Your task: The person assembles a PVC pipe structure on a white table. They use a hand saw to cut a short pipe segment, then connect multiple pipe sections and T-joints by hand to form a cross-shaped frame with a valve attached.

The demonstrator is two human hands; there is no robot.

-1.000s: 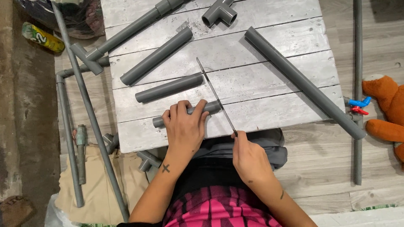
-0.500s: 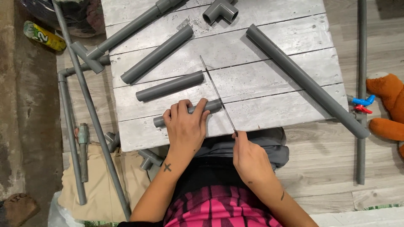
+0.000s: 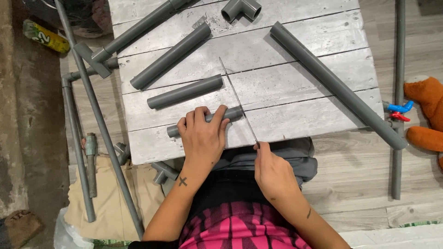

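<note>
1. Nearest, the right hand (image 3: 273, 173) is closed around the near end of a thin saw blade (image 3: 237, 102), at the near edge of the grey plank board (image 3: 323, 55).
2. The blade's long axis runs from that hand away and slightly left; it crosses the right end of a short grey pipe (image 3: 233, 113).
3. The left hand (image 3: 203, 133) is just left of the blade, palm down, its fingers curled over the middle of this pipe and pressing it to the board.
4. The short grey pipe lies on the nearest plank with its long axis running left to right, the right end a little farther away; its left end sticks out beyond the hand and its right end meets the blade.
5. Farther off, two more pipe pieces (image 3: 184, 92) lie roughly parallel to it, and a long pipe (image 3: 337, 85) slants along the right side of the board.
6. A grey tee fitting (image 3: 240, 9) sits at the far edge.
7. On the floor at far left lies a yellow-green cylindrical package (image 3: 46, 37), its label turned up; at right, an orange plush toy (image 3: 427, 115).
</note>
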